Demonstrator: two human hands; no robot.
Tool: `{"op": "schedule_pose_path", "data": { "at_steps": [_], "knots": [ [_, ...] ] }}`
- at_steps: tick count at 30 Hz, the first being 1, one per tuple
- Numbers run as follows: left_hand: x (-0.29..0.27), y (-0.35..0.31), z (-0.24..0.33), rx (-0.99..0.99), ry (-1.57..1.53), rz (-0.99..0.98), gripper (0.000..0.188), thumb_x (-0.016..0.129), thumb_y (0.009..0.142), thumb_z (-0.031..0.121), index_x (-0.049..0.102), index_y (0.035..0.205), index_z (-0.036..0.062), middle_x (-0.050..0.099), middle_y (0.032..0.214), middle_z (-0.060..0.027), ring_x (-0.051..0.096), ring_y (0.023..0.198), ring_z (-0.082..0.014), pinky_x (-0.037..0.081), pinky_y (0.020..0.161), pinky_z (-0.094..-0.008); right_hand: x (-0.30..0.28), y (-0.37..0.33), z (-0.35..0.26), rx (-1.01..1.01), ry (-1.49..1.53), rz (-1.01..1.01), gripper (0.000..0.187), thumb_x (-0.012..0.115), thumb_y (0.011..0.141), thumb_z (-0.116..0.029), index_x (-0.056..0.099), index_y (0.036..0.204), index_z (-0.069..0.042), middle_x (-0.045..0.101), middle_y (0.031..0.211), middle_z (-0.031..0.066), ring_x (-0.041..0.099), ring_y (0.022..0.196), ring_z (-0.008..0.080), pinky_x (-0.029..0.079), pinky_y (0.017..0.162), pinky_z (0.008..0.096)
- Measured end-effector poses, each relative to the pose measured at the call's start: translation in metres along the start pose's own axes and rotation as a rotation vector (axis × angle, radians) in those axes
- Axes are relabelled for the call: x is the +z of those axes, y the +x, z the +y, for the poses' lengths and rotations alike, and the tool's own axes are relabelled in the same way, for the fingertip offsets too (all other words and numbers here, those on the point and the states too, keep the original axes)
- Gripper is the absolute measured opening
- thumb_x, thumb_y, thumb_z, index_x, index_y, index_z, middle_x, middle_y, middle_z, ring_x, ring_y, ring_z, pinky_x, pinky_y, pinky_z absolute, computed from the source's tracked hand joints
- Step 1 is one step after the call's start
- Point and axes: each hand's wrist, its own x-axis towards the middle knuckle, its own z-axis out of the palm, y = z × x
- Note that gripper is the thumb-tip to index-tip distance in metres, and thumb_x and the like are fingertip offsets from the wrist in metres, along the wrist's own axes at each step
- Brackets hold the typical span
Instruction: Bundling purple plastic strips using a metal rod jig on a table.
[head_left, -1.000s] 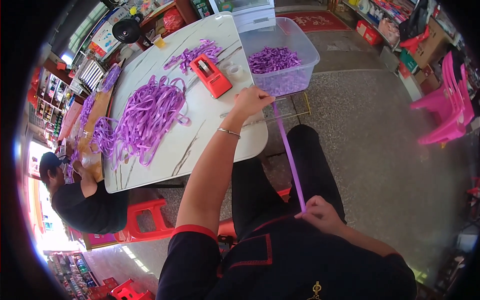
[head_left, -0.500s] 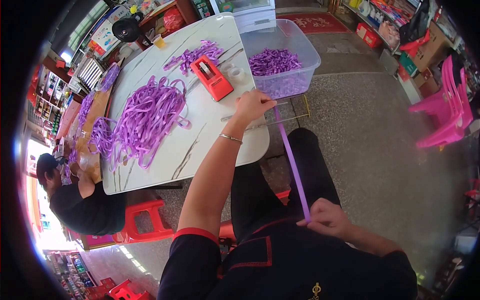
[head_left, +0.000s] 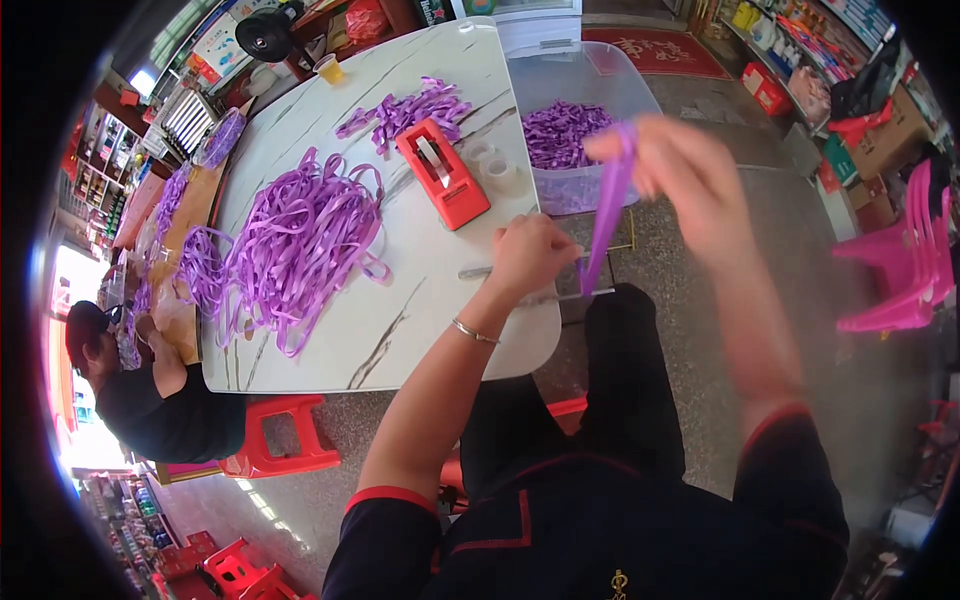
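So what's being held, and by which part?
A purple ribbon, by its upper part, in the blurred right hand; whether the left hand grips its other end can't be told.

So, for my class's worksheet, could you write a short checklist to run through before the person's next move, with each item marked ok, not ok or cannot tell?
1. Purple ribbon in the right hand: ok, it hangs from the fingers.
2. Exact fingertip grip of the right hand: cannot tell, motion blur.
3. Left hand by the table edge: ok, fingers drawn together close to the ribbon's lower part.
4. Large ribbon pile untangled: not ok, loops lie jumbled.
5. Red tape dispenser out of the hands' grip: ok, it rests on the marble-patterned table.
6. Translucent plastic bin open on top: ok.
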Motion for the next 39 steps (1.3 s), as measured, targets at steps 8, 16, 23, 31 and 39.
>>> {"op": "schedule_pose_path", "data": {
  "at_steps": [8, 16, 23, 31, 39],
  "knots": [
    [0.001, 0.000, -0.001, 0.049, -0.127, 0.084, 0.011, 0.062, 0.075, 0.020, 0.062, 0.075, 0.0087, 0.054, 0.074, -0.0012, 0.049, 0.075, -0.0212, 0.033, 0.069, -0.0376, 0.007, 0.086, 0.170, 0.304, 0.242, -0.038, 0.031, 0.043, 0.094, -0.026, 0.063, 0.102, -0.005, 0.035, 0.061, -0.0073, 0.031, 0.055, 0.0036, 0.025, 0.050, 0.0186],
    [-0.002, 0.001, -0.002, 0.034, -0.189, 0.095, 0.012, 0.061, 0.077, 0.020, 0.062, 0.075, 0.0082, 0.053, 0.071, -0.0023, 0.049, 0.073, -0.0209, 0.033, 0.068, -0.0359, 0.053, 0.012, 0.304, 0.726, 0.273, 0.073, 0.032, 0.047, 0.090, -0.031, 0.067, 0.093, -0.006, 0.043, 0.060, -0.0046, 0.038, 0.054, 0.0073, 0.030, 0.049, 0.0234],
    [-0.003, -0.004, -0.007, 0.084, -0.126, 0.063, 0.013, 0.068, 0.073, 0.025, 0.069, 0.075, 0.0125, 0.056, 0.074, -0.0008, 0.050, 0.076, -0.0210, 0.034, 0.070, -0.0358, 0.102, -0.175, 0.278, 0.892, 0.244, 0.239, 0.030, 0.050, 0.086, -0.028, 0.065, 0.081, -0.003, 0.052, 0.061, -0.0001, 0.049, 0.060, 0.0099, 0.036, 0.052, 0.0270],
    [-0.003, -0.001, -0.002, 0.086, -0.097, 0.035, 0.014, 0.069, 0.071, 0.026, 0.069, 0.074, 0.0128, 0.057, 0.075, -0.0004, 0.050, 0.078, -0.0210, 0.033, 0.072, -0.0376, 0.071, -0.229, 0.071, 0.634, -0.074, -0.084, 0.014, 0.056, 0.084, -0.012, 0.065, 0.091, -0.004, 0.052, 0.062, 0.0068, 0.051, 0.056, 0.0150, 0.040, 0.051, 0.0285],
    [0.000, 0.000, -0.004, 0.062, -0.103, 0.006, 0.012, 0.065, 0.072, 0.026, 0.069, 0.074, 0.0142, 0.058, 0.079, -0.0005, 0.051, 0.085, -0.0225, 0.034, 0.073, -0.0386, 0.025, -0.093, 0.034, -0.064, -0.177, -0.190, 0.021, 0.062, 0.073, -0.003, 0.065, 0.093, -0.009, 0.042, 0.056, 0.0034, 0.045, 0.049, 0.0177, 0.034, 0.045, 0.0306]
  ]
}}
